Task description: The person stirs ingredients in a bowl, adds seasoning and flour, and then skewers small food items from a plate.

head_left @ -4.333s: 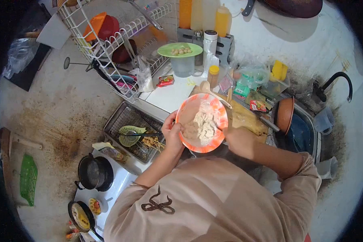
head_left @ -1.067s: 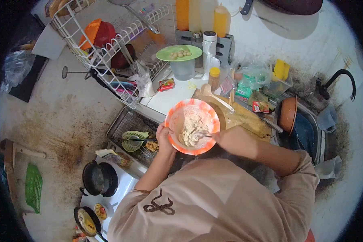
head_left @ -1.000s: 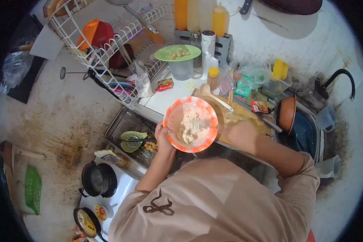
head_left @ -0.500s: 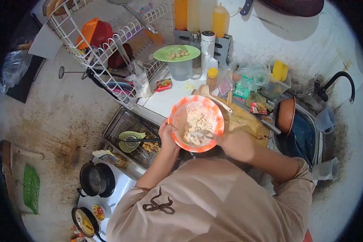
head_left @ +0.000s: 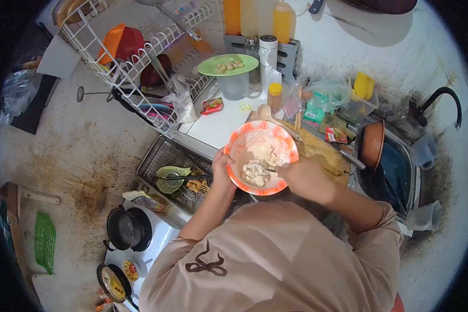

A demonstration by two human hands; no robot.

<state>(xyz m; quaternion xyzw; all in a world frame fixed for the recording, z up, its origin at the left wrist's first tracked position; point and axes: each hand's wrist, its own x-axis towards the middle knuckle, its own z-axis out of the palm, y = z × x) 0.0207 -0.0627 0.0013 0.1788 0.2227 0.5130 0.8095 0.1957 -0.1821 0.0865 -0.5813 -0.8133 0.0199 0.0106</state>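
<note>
- Single view only: head-worn cam, fisheye, round image with black corners.
- Looks steeply down over the wearer's own shoulders and beige shirt; torso fills the bottom of the frame.
- Close range on the centre: orange-and-white bowl sits mid-frame between left hand and right hand.
- Wide field: dish rack upper left, sink right, stove pots lower left, floor far left.
- No second view, so no overlap.

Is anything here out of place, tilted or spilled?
Nothing looks spilled. The bowl is held tilted off the counter by the left hand while the right hand works in the pale mix. A green plate sits oddly on top of a cup.
</note>
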